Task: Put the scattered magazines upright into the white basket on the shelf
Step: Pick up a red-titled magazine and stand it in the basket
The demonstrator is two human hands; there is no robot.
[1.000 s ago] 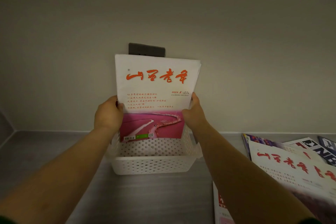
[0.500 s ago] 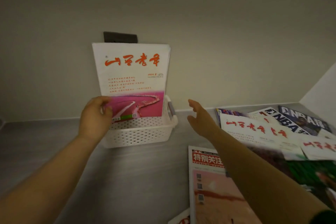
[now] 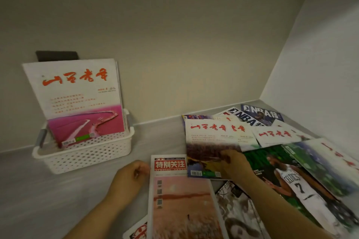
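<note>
A white perforated basket point(image 3: 87, 156) stands at the left of the shelf. In it stands a white and pink magazine point(image 3: 77, 99), upright and leaning back against the wall. Several more magazines lie scattered flat at the right. My right hand point(image 3: 232, 162) rests on the lower edge of a white magazine with red calligraphy point(image 3: 211, 137); whether it grips it I cannot tell. My left hand point(image 3: 131, 175) is loosely curled beside the top left corner of a magazine with a red title band point(image 3: 180, 200), holding nothing.
NBA magazines point(image 3: 260, 115) lie by the back right corner, and a green basketball cover point(image 3: 291, 176) lies at the right. The right side wall point(image 3: 320, 83) closes the shelf. A dark plate point(image 3: 56, 55) sits on the back wall above the basket.
Both hands have let go of the pink magazine, which now stands in the basket. They have come down to the scattered magazines, and my view has turned to the right.
</note>
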